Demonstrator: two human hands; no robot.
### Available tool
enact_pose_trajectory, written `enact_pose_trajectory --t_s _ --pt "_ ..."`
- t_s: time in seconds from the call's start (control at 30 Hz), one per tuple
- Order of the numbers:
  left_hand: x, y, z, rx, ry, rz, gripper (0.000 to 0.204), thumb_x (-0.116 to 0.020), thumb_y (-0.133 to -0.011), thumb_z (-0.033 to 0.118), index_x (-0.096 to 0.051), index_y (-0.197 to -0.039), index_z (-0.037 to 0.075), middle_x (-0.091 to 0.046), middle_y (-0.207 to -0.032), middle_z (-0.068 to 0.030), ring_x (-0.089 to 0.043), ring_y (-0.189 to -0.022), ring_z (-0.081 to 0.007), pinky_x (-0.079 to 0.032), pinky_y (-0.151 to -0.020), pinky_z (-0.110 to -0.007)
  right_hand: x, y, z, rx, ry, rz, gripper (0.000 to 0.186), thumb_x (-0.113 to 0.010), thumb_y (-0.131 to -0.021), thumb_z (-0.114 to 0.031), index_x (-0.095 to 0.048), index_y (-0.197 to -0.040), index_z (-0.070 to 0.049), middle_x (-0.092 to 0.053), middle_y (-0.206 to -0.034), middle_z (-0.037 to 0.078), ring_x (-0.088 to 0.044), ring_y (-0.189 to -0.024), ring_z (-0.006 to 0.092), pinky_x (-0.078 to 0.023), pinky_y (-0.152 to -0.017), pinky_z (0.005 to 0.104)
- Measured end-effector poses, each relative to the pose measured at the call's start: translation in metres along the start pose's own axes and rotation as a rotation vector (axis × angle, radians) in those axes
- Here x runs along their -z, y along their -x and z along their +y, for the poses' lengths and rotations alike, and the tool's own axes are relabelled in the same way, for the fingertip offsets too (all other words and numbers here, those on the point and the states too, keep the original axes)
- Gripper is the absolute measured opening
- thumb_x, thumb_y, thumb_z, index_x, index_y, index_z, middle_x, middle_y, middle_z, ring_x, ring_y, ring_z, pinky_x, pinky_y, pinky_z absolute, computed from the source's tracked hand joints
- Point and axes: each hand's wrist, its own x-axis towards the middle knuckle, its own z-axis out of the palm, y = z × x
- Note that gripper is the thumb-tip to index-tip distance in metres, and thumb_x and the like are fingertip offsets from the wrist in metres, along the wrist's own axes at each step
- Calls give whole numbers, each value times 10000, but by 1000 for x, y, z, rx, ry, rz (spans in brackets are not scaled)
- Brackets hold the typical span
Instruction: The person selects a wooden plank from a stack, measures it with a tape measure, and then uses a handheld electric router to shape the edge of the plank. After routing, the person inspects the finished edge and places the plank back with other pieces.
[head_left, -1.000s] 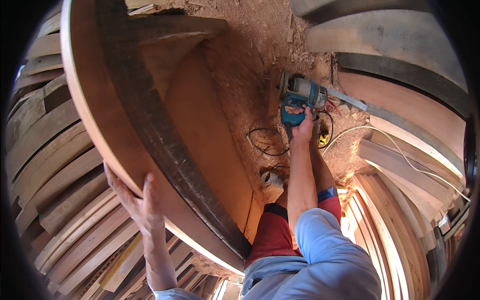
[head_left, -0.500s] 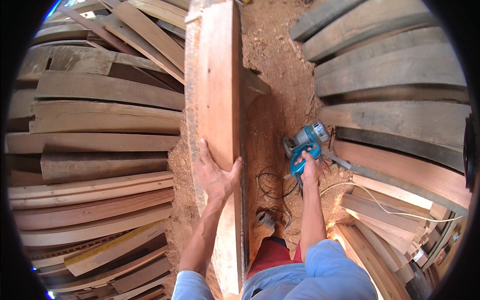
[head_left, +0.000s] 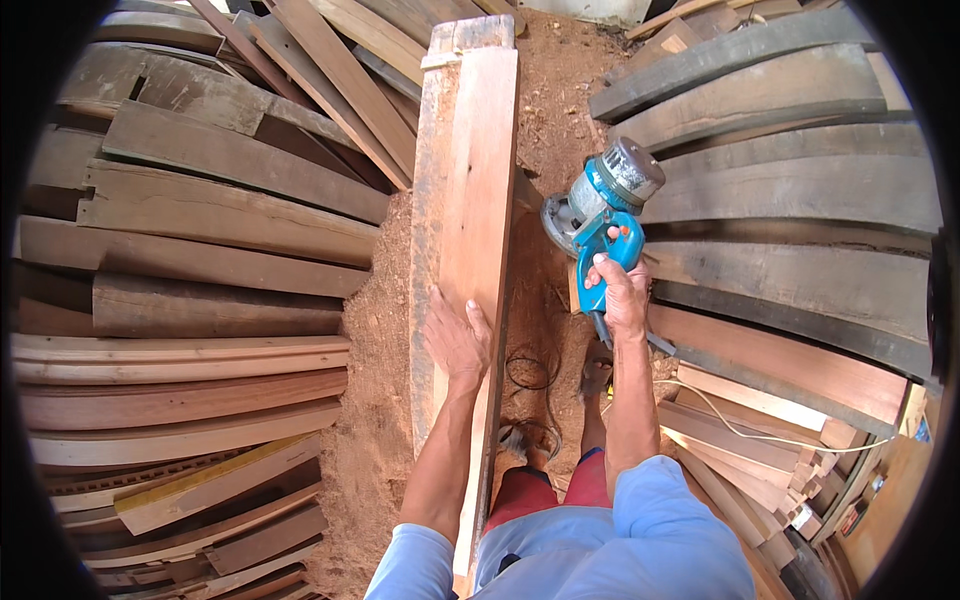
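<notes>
- Two bare hands were in view, each at a different thing.
- The left hand [head_left: 458, 338] lay on the reddish plank [head_left: 478, 190], its thumb apart from the fingers.
- The plank lay lengthwise along a narrow, worn wooden table [head_left: 425, 230].
- The right hand [head_left: 622, 292] was wrapped around the handle of the teal-and-grey power tool [head_left: 606, 200], which was just right of the plank, a gap between them.
- Stacked boards [head_left: 235, 215] lined the left side; weathered beams [head_left: 790, 190] lined the right.
- Sawdust [head_left: 375, 430] covered the ground.
</notes>
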Motion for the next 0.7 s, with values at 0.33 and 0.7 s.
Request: enact_pose_trajectory --t_s 0.33,0.7 --pt "18 -3 13 91 32 -108 696 -463 -1002 411 -317 -1561 22 -548 -1338 -280 -535 -1152 -439 -384 -1000 -552 -74 -36 -56 189 83 -120 452 -693 -874 -7 -552 -1299 -60 -628 -853 22 -592 -671 100 -529 -623 281" --pt "17 -5 11 132 106 -126 715 -549 -957 373 -335 -1557 49 -525 -1391 -220 -479 -1249 -408 -342 -1045 -556 -141 -76 -49 395 473 -145 422 -705 -863 -49 -565 -1261 -46 -590 -898 -3 -555 -773 71 -498 -719 261"
